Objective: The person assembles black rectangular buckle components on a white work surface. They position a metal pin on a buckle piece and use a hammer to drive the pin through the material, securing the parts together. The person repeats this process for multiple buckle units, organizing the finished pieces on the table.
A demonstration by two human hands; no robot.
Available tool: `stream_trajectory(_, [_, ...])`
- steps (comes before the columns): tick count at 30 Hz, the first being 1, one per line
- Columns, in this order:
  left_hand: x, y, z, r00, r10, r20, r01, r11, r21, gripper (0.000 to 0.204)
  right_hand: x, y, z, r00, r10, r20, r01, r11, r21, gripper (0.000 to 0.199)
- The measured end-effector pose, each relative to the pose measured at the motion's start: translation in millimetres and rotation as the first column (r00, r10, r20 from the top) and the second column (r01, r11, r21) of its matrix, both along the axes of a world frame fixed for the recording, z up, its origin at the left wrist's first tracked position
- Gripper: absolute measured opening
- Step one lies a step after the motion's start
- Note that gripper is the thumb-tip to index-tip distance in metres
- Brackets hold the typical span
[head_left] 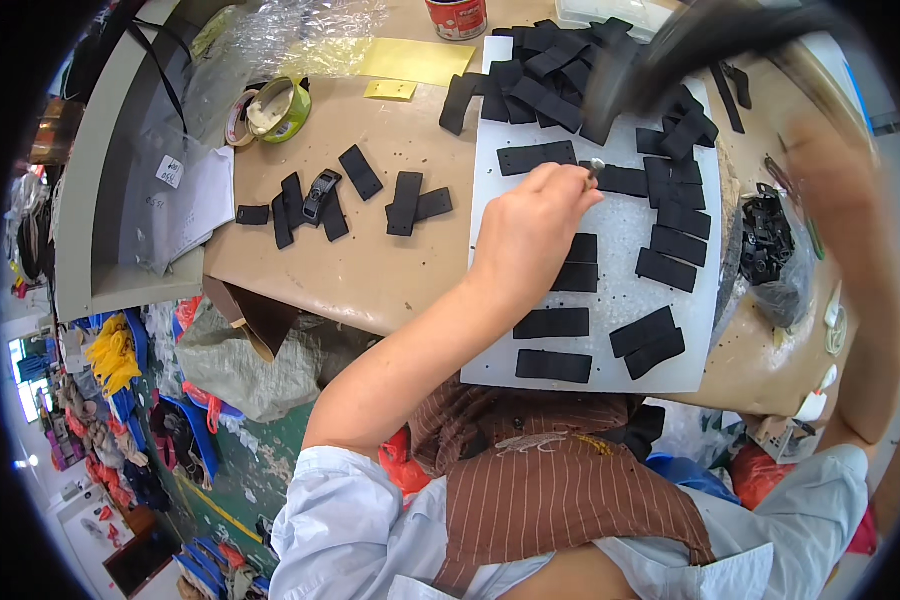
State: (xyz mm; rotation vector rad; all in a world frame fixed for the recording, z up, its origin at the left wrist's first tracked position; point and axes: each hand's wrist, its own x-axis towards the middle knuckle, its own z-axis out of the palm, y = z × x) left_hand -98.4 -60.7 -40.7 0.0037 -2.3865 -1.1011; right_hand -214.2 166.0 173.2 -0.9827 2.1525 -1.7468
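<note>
My left hand [538,215] is closed, pinching a small metal punch [595,170] upright over a short black strap piece [622,181] on a white board [610,370]. My right hand [820,140] is raised at the right and smeared by motion. From it a dark hammer-like tool [690,60] reaches across the upper right, also blurred, and covers part of a heap of black strap pieces [555,60]. Just beyond my left hand lies a strap piece [536,157] with small holes at its end. Several more strap pieces [552,323] lie in rows on the board, singly or overlapping.
Loose strap pieces and a black buckle [320,195] lie on the brown table [370,280] at the left. Behind them are tape rolls [278,108], yellow card [415,62] and a red tin [457,17]. At the right sits a plastic bag of black parts [770,250].
</note>
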Motion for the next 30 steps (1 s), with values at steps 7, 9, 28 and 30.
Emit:
stream_trajectory(7, [-1, -26, 33, 0.982, -0.046, 0.181, -0.114, 0.621, 0.776, 0.012, 38, 5, -46, 0.988, -0.130, 0.081, 0.108, 0.967, 0.232, 0.039])
stream_trajectory(9, [24, -43, 52, 0.988, -0.014, 0.155, -0.109, 0.649, 0.753, 0.013, 38, 20, -61, 0.986, -0.154, 0.071, 0.120, 0.930, 0.349, 0.040])
stream_trajectory(28, [51, -27, 12, 0.976, -0.059, 0.212, -0.042, 0.894, 0.446, 0.010, 67, 21, -97, 0.974, -0.145, 0.172, 0.065, 0.912, 0.405, 0.037])
stream_trajectory(30, [51, -28, 11, 0.975, -0.068, 0.212, -0.038, 0.889, 0.456, 0.010, 62, 21, -99, 0.982, -0.125, 0.139, 0.054, 0.901, 0.430, 0.037])
